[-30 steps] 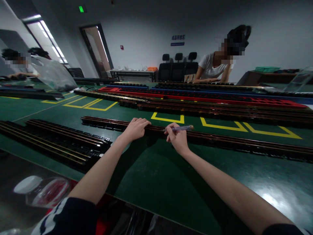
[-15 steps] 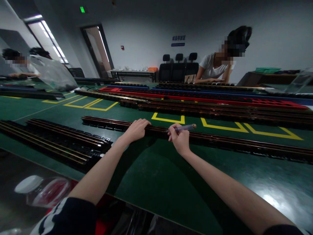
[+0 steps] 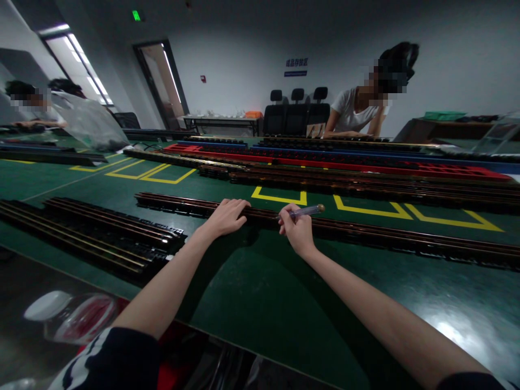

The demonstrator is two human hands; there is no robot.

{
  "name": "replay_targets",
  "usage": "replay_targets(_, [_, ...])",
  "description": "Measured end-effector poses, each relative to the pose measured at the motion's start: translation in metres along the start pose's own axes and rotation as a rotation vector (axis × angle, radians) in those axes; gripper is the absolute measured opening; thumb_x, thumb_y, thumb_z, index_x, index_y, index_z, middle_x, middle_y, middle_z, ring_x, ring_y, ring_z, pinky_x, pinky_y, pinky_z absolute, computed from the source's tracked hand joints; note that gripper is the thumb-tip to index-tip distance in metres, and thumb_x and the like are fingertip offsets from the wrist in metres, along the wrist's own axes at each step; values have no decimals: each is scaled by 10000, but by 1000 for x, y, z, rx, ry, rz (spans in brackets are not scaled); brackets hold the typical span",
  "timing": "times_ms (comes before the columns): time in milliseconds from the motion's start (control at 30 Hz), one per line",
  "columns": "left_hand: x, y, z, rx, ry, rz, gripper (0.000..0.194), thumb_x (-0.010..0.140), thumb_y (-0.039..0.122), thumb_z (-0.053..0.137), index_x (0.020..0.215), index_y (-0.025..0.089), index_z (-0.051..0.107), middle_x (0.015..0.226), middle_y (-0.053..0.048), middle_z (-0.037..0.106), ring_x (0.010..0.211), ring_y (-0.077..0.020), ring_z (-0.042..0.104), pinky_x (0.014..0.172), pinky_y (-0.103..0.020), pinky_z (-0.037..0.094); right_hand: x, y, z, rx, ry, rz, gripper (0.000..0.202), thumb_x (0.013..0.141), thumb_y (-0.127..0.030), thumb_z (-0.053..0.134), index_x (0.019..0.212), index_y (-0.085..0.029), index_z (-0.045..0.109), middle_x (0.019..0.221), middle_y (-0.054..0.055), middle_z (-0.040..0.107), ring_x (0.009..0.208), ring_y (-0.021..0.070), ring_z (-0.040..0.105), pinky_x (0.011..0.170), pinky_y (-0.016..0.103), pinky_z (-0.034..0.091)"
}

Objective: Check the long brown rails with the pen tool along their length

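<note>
Lying across the bench (image 3: 260,303) in the head view, the long dark strip (image 3: 365,231) looks stiff yet slender, probably best steadied where the left hand (image 3: 227,218) rests, its grip unclear; the right hand (image 3: 299,233) pinches a pen-like tool (image 3: 307,211).

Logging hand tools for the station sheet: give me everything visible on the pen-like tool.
The pen-like tool is slim and straight, with a translucent, greyish-purple barrel that looks like plastic and a rounded brownish-gold rear end. The right hand holds it in a finger grip near the front. It lies at a shallow slant above the long dark strip, rear end to the right and slightly higher, thin tip to the left. Whether the tip touches the strip is unclear.
</note>
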State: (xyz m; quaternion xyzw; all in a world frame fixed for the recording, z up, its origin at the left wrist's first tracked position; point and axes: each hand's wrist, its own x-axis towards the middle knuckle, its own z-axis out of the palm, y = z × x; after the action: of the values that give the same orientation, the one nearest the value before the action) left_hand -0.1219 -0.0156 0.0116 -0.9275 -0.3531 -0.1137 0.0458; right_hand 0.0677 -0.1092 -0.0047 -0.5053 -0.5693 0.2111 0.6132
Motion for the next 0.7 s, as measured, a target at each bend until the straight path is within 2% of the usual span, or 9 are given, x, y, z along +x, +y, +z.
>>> replay_targets(233, [1, -2, 3, 2, 12, 6, 383, 896, 434, 354, 1119, 165, 513, 1095, -102, 641, 1028, -258, 575, 907, -399, 375, 0, 0, -1, -13, -6, 4, 189, 833, -284, 488, 668, -192, 486, 530, -37, 520, 384, 79, 513, 361, 171, 373])
replay_targets(700, [2, -4, 5, 23, 35, 30, 432, 874, 496, 418, 1133, 167, 522, 1062, -97, 648, 1003, -261, 588, 874, -386, 397, 0, 3, 0, -23, 4, 0, 192, 833, -291, 478, 667, -196, 476, 525, -41, 515, 370, 77, 505, 354, 173, 361])
